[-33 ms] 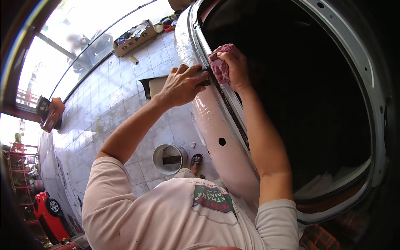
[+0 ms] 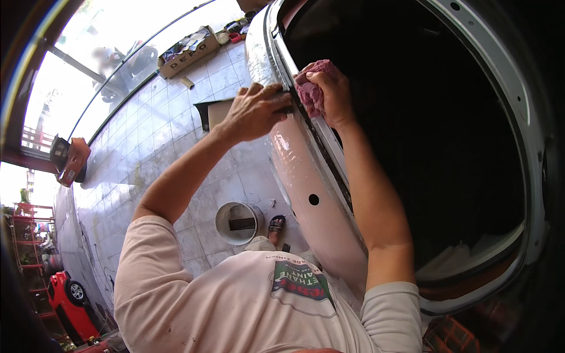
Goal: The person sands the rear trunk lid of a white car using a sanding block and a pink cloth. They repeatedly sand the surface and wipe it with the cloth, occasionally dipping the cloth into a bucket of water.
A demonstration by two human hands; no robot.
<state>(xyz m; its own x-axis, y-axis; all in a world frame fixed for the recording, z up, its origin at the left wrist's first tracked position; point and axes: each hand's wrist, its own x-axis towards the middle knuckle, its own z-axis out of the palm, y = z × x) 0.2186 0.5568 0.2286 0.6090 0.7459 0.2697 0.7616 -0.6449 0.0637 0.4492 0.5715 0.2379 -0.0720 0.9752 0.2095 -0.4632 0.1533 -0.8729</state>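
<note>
My left hand (image 2: 250, 115) rests with bent fingers on the wet, pale pink car body panel (image 2: 300, 170), beside the window frame. Under its fingertips a small dark flat piece (image 2: 287, 110) shows in part; my fingers hide most of it. A crumpled pink cloth (image 2: 312, 94) is bunched in my right hand (image 2: 335, 97), at the inner edge of the window frame (image 2: 321, 132). Water glistens on the panel around my left hand, and a round dark hole (image 2: 313, 200) lies nearer to me.
A round bucket (image 2: 238, 223) with a dark bar-shaped thing in it stands on the tiled floor (image 2: 170, 153) by my foot (image 2: 275, 226). A filled cardboard box (image 2: 188, 53) lies at the far left. The large window opening (image 2: 435, 135) is dark inside. A red toy-like car shape (image 2: 70, 306) appears at lower left.
My left hand has slid slightly up and to the left along the panel, and less of the dark piece shows. My right hand with the cloth has hardly moved.
</note>
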